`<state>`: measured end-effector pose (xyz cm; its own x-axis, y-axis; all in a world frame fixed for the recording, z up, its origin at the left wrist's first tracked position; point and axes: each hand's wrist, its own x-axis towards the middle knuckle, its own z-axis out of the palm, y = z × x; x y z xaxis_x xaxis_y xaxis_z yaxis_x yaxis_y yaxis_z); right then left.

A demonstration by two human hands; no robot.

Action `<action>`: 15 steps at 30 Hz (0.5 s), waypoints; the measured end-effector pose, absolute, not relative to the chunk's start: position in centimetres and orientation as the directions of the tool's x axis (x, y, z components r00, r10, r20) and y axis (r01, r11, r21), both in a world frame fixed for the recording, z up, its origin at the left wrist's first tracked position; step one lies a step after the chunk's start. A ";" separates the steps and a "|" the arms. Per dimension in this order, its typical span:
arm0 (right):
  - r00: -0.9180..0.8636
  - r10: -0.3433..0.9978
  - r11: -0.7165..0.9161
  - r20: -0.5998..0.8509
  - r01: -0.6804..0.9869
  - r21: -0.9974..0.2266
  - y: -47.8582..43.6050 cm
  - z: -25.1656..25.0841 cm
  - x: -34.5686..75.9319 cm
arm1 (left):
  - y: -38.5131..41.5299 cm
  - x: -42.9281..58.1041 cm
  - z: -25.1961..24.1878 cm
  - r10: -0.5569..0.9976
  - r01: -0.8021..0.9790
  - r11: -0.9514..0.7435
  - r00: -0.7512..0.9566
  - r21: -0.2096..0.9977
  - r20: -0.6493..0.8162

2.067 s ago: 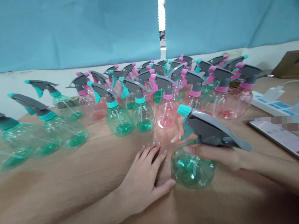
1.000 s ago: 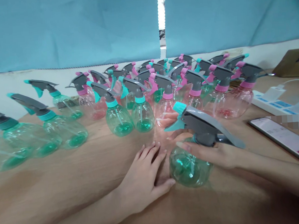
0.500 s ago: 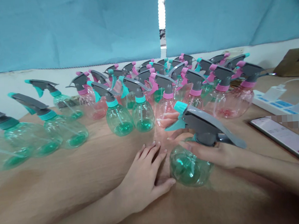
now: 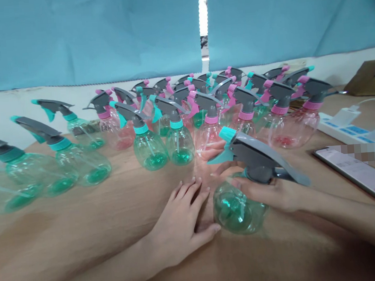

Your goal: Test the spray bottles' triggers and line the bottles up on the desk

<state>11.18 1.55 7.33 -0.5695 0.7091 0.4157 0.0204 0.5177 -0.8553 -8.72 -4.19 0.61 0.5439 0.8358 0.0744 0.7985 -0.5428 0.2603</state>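
Head view, nearest first: the left hand (image 4: 180,226) lies flat and open on the table (image 4: 85,233), palm down on the pale wood grain, fingers spread, thumb tip just beside the base of a spray bottle (image 4: 234,210). That spray bottle stands toward the table's near edge, a little right of the middle. Its round body is clear green plastic, with a grey trigger head and a teal nozzle pointing left. The right hand (image 4: 271,192) is wrapped around its neck under the trigger, fingers curled over the top of the body.

Near the right edge lies a phone (image 4: 360,173), its screen text too blurred to read. A white power strip (image 4: 341,129) lies beyond it. Across the far half crowd more bottles (image 4: 178,145), green and pink, all clear plastic with grey heads. A brown box (image 4: 367,78) sits at the far right corner. A blue cloth curtain (image 4: 87,36) hangs behind.
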 end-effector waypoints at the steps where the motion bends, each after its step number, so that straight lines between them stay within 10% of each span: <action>1: -0.578 0.702 0.512 0.416 0.004 -0.859 1.6 7.2 11.2 | -4.2 -8.7 0.6 0.837 0.800 -0.540 0.542 0.261 0.073; 15: -0.662 0.710 0.436 0.240 0.146 -0.888 1.4 6.3 13.1 | -4.1 -8.7 0.8 0.842 0.805 -0.532 0.537 0.264 0.058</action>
<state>13.13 1.41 6.29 -0.6621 0.7099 0.2401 0.1460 0.4365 -0.8878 -8.68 -4.12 0.81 0.5371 0.8416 0.0576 0.8048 -0.5317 0.2640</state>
